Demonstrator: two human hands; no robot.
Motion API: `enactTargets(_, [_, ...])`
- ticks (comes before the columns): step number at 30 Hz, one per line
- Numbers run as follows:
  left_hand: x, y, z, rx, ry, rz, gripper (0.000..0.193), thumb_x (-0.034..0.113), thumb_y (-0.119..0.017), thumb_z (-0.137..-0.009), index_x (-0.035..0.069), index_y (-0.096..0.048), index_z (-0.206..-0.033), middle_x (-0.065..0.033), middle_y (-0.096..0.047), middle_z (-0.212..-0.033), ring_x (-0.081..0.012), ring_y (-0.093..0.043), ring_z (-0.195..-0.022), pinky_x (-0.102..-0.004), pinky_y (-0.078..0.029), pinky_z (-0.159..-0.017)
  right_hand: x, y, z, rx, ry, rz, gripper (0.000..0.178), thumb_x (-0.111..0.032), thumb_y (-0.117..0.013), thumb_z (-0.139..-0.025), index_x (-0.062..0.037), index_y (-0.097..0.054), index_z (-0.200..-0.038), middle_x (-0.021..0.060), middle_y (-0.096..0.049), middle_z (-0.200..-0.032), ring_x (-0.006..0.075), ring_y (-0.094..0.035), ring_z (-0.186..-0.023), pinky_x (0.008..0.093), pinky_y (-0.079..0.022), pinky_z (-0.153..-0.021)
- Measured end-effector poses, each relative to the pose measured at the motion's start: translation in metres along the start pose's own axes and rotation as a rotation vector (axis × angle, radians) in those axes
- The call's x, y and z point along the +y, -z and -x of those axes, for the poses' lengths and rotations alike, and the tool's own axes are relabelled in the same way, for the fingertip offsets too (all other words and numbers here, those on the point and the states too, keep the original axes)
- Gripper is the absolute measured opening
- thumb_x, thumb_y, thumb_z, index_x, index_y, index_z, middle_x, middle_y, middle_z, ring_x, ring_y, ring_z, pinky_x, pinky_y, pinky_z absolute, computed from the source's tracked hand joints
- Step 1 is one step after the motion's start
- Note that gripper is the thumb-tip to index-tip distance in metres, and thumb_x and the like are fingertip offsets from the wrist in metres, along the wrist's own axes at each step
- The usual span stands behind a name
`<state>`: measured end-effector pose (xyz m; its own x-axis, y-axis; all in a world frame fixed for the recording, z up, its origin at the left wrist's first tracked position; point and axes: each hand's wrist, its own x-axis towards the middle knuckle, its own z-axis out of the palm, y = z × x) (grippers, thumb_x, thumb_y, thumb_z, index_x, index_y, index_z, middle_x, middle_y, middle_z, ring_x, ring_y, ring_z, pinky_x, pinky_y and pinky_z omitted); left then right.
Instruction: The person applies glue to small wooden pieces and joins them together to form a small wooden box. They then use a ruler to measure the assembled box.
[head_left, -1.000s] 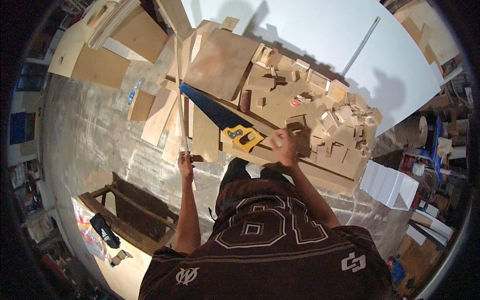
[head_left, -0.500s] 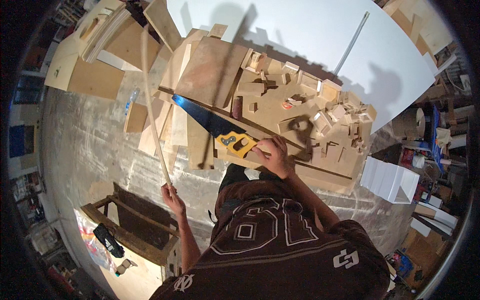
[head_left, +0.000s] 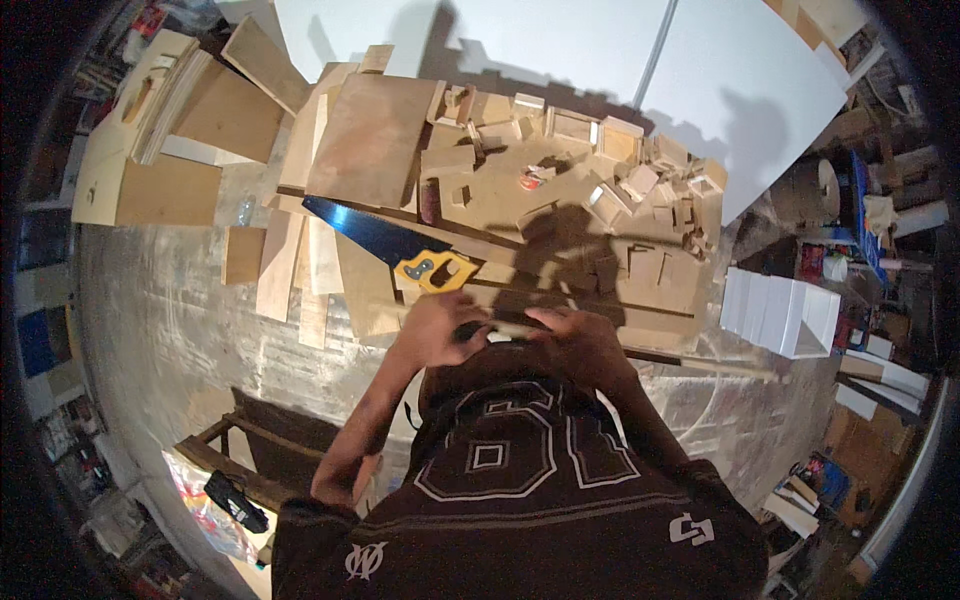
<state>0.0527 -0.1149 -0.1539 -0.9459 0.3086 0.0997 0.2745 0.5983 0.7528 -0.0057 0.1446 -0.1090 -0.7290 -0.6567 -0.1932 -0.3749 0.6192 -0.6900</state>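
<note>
A handsaw (head_left: pixel 437 270) with a yellow handle and dark blue blade lies on the worktable (head_left: pixel 480 210), its blade pointing to the far left. My left hand (head_left: pixel 440 332), fingers curled, is just below the saw handle. My right hand (head_left: pixel 578 345) is closed at the table's front edge, close to my body. Between both hands runs a thin pale wooden stick (head_left: pixel 515 328), blurred by motion, with each hand gripping it. Its pale length seems to continue past my right hand.
Small wooden boxes and offcuts (head_left: pixel 640 185) crowd the table's right side. Flat boards (head_left: pixel 365 140) lie at its left. A white panel (head_left: pixel 560 50) stands behind. White boxes (head_left: pixel 775 312) sit to the right; a wooden frame (head_left: pixel 250 450) stands lower left.
The long stick, upright in my left hand before, has swung down across my front. My left hand moved right to it; my right hand left the saw handle and moved to the stick.
</note>
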Motion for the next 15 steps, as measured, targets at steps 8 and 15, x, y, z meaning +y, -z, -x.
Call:
enactTargets(8, [-0.052, -0.089, -0.077, 0.341, 0.074, 0.004, 0.037, 0.018, -0.077, -0.077, 0.007, -0.066, -0.111, -0.0103, -0.068, -0.095, -0.0316, -0.067, -0.086, -0.0387, -0.054, -0.08, 0.136, -0.073, 0.082, 0.218, -0.428, -0.266, 0.021, -0.019, -0.057, -0.099, -0.002, -0.07, -0.1, 0.0114, -0.063, -0.066, 0.0167, -0.062, -0.06, 0.0329, -0.049, -0.06])
enactTargets(15, [-0.123, -0.121, -0.061, 0.303, 0.741, 0.374, 0.025, 0.018, -0.07, -0.089, -0.006, -0.072, -0.098, -0.0131, -0.073, -0.078, -0.0158, -0.071, -0.067, -0.0291, -0.056, -0.061, 0.184, -0.159, 0.071, 0.396, -0.476, -0.353, 0.021, -0.022, -0.061, -0.099, -0.0025, -0.068, -0.1, 0.0086, -0.066, -0.07, 0.0141, -0.064, -0.063, 0.0327, -0.05, -0.06])
